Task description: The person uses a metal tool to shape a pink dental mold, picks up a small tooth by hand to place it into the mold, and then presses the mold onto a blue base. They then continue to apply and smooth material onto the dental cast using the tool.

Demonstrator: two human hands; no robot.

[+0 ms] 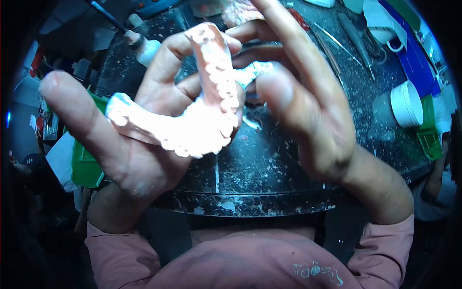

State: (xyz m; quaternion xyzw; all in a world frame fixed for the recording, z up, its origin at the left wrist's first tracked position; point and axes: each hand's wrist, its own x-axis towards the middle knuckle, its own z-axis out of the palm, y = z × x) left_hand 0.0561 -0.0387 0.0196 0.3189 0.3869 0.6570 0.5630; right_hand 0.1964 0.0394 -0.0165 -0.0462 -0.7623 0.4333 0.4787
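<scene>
A U-shaped dental cast with a row of teeth (219, 89) lies in my left hand (144, 159), washed out white by the light. Fingers of that hand curl behind the cast, and the thumb stretches out to the left. Close on the right, my right hand (322, 115) has its thumb bent in and a finger reaching up past the cast. A small pale-blue and white piece (255, 71) shows between its thumb tip and curled fingers, touching or nearly touching the cast's side. What this piece is I cannot make out; the thumb is slightly blurred.
Beneath my hands is a black, speckled bench (269, 168). A white tub (406, 103) and green trays (428, 130) stand right. Slim tools (337, 43) and a grey handpiece (356, 41) lie upper right. A small bottle (147, 50) stands upper left, another green tray (86, 164) left.
</scene>
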